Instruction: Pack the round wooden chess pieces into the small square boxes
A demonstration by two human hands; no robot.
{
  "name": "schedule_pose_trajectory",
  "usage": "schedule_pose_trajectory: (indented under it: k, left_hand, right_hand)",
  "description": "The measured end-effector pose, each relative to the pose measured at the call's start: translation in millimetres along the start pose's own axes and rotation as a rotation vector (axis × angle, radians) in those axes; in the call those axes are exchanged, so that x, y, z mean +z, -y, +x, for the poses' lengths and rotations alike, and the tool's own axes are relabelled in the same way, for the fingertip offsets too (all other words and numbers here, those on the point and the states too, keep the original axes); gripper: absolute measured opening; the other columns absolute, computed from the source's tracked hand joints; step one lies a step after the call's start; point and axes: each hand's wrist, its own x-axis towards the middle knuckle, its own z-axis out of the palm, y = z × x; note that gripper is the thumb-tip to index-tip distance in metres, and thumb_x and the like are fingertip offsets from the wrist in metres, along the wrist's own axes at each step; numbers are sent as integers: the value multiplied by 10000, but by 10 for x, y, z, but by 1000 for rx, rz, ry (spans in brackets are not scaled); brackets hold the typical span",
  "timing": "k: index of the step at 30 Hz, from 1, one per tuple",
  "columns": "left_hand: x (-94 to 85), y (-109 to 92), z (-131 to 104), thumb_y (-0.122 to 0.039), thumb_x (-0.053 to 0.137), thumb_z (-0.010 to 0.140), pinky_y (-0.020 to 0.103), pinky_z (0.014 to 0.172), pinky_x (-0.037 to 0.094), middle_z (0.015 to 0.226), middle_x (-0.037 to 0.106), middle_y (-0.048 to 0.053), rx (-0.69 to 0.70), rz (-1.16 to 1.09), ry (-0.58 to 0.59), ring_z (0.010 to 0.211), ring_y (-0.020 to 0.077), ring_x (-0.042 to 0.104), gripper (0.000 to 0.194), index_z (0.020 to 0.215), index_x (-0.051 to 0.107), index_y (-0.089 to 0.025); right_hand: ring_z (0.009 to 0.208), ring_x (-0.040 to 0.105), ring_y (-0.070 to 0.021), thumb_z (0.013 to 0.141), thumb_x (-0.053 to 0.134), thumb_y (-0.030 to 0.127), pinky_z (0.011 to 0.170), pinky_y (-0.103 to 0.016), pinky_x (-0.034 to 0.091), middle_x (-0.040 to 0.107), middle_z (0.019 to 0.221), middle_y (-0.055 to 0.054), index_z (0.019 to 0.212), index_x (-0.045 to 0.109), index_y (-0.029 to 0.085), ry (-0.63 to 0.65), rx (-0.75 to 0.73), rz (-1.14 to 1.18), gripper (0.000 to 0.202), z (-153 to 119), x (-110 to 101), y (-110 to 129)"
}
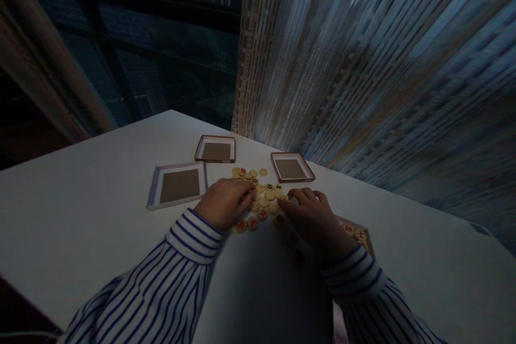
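Observation:
A loose heap of round, pale wooden Chinese chess pieces (264, 201) lies on the white table; some show red or black characters, others are blank side up. My left hand (226, 200) rests at the heap's left side, fingers curled together and thumb near the fingertips, at a piece with a black character (255, 181). From the right, my right hand (312, 217) reaches in with bent fingers; a piece (291, 199) shows partly between thumb and index finger. Along the near edge lie red-marked pieces (252, 222). Darker pieces (279, 220) sit in shadow beside my right hand.
Three shallow box parts with brown bottoms stand around the heap: a larger tray (152, 189) at left, a smaller tray (215, 160) behind, and another tray (293, 180) at back right. A box (368, 236) with red-marked pieces is partly hidden behind my right wrist. Curtains (342, 64) hang beyond the table.

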Motion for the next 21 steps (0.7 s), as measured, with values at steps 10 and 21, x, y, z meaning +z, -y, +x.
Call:
schedule_pose_trajectory:
  k: [10,21]
  left_hand:
    - [-8,-10,1,-247,424,855,316,753,450,871,674,56,-4,-12,24,824,189,613,205,900,609,-170]
    - [-4,-13,-11,-244,425,853,320,754,450,875,675,54,4,-14,9,829,193,614,198,902,606,-180]
  right_hand:
    - [917,476,-212,857,474,216,746,-343,282,602,991,-72,917,617,227,12,-38,19,156,4,-8,-26]
    - [854,515,-190,855,461,175,657,-307,288,642,888,-57,822,599,192,34,-120,39,143,40,-33,-21]
